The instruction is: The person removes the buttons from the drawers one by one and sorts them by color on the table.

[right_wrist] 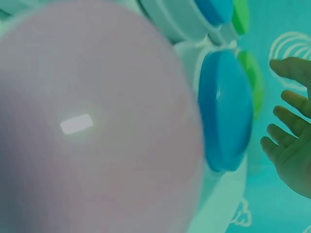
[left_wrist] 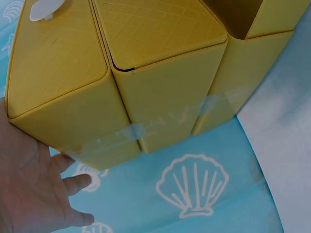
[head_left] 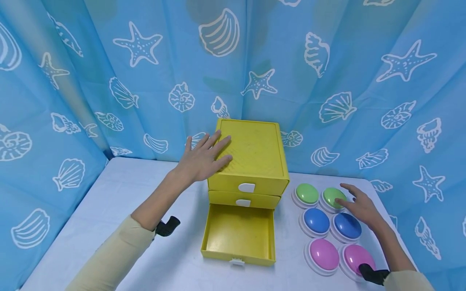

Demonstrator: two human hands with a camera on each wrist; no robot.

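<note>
A yellow drawer cabinet [head_left: 255,149] stands on the table, its bottom drawer [head_left: 238,230] pulled out with a bare floor inside. The two upper drawers are closed, each with a white handle [head_left: 246,187]. My left hand [head_left: 202,159] lies with spread fingers at the top left edge of the cabinet; the left wrist view shows this hand [left_wrist: 29,189] beside the cabinet's side wall. On the right, my right hand [head_left: 360,205] hovers by the farther-right green button [head_left: 332,195], thumb overlapping it. Its fingers are relaxed and hold nothing in the right wrist view.
Right of the cabinet, round push buttons on white bases stand in two columns: another green button [head_left: 307,193], two blue buttons [head_left: 316,220] and two pink buttons [head_left: 324,254]. A blue curtain [head_left: 204,81] with shell prints hangs behind and beside the white table [head_left: 138,194].
</note>
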